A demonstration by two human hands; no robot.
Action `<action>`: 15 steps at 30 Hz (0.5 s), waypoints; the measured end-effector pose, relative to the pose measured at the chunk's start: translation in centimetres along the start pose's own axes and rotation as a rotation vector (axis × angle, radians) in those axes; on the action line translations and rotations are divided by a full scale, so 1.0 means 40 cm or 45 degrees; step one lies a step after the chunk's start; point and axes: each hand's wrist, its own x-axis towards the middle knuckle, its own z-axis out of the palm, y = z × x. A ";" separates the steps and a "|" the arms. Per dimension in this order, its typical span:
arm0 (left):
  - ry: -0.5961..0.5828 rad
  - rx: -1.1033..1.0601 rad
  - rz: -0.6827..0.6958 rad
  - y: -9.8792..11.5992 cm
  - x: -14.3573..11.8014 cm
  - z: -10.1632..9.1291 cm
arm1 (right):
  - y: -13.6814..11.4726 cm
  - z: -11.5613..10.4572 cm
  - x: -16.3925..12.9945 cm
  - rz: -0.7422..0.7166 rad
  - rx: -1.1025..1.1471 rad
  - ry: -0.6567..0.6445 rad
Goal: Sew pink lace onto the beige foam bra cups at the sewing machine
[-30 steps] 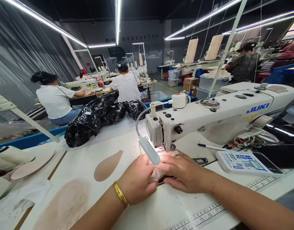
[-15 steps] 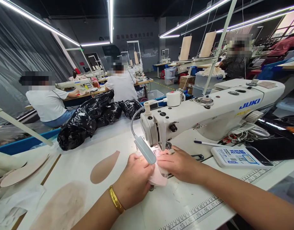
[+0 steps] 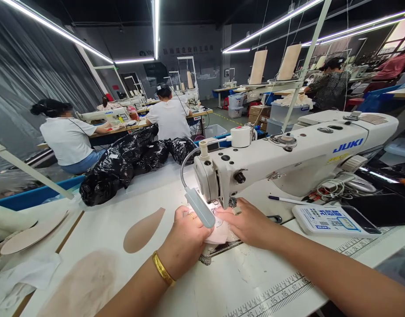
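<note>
Pink fabric piece: lying between both hands, under the sewing machine head.
Left hand: curling, pressing the cloth's near edge flat.
Right hand: fingers spreading flat, holding the cloth beside the needle.
Handling: seeming light, soft, prone to shifting; gripping best at its edges.

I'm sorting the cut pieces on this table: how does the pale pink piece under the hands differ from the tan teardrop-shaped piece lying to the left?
The pale pink fabric piece lies under both hands at the white sewing machine, lit by its lamp; the tan teardrop-shaped piece lies untouched and unlit. The pink one is paler, the tan one darker. Both rest on the white table.
</note>
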 end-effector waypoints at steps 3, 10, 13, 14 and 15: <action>0.025 -0.007 -0.015 0.005 0.002 0.008 | 0.004 0.004 -0.002 0.010 -0.048 0.002; 0.002 0.001 -0.053 0.015 0.004 0.005 | 0.005 -0.014 -0.011 -0.026 0.048 0.147; 0.007 0.004 -0.053 0.010 0.002 0.010 | 0.004 -0.016 -0.011 0.017 0.092 0.214; 0.014 0.007 -0.050 0.008 0.001 0.012 | 0.004 -0.015 -0.010 0.031 0.102 0.218; 0.022 0.010 -0.046 0.007 0.001 0.015 | 0.004 -0.014 -0.009 0.041 0.108 0.217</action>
